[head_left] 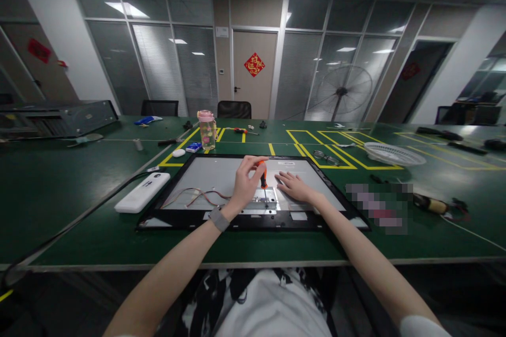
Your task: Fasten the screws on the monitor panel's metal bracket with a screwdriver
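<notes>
A flat display panel [316, 181] with a black frame lies on the green table in front of me. My left hand [248, 181], a grey watch on its wrist, grips the orange and black handle of a screwdriver [264, 175]. The screwdriver stands upright, its shaft pointing down at a small metal bracket with a circuit board [259, 199] near the panel's front edge. Flat on the panel's back, right of the screwdriver, rests my right hand [294, 187] with fingers spread. Thin coloured wires [193, 196] run across the panel to the left of the bracket.
Left of the panel lies a white power bank [143, 192] by a black cable. Behind stand a pink-lidded bottle [207, 130] and a blue box [193, 147]. Glasses [326, 158], a white basket [393, 154] and another screwdriver [245, 131] lie farther back.
</notes>
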Demonstrator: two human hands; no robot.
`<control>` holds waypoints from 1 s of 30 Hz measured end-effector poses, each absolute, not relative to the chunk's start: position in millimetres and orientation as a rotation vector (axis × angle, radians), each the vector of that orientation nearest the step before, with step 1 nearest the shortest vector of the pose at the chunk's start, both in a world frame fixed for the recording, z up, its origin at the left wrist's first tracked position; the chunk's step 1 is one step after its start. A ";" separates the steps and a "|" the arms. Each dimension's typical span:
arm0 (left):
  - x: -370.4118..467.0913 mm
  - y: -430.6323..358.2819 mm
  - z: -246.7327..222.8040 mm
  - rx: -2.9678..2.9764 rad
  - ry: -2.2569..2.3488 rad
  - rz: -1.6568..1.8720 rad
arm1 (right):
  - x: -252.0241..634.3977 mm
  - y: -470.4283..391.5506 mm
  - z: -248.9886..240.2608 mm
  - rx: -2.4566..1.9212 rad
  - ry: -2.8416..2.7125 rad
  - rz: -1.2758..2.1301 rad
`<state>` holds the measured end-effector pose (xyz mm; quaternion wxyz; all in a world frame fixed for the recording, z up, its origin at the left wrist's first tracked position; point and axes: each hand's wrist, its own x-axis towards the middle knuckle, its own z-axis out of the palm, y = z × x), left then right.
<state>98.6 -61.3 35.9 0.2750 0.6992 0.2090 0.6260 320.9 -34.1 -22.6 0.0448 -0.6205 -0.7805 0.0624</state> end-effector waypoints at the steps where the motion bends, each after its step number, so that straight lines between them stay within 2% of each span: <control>1: 98.5 -61.9 36.7 1.901 0.575 1.709 | 320.9 -34.0 -22.7 -1.896 -2.381 0.194; 8: 98.3 -61.7 36.7 1.810 0.501 1.623 | 320.7 -33.6 -23.0 -1.906 -2.381 0.196; 15: 97.9 -60.9 37.5 1.847 0.567 1.731 | 321.8 -32.5 -24.2 -1.904 -2.388 0.184; 25: 96.9 -55.1 36.0 1.644 0.421 1.538 | 321.5 -32.2 -24.8 -1.906 -2.388 0.166; 30: 96.5 -57.0 37.8 1.674 0.441 1.548 | 321.6 -31.8 -24.7 -1.912 -2.388 0.178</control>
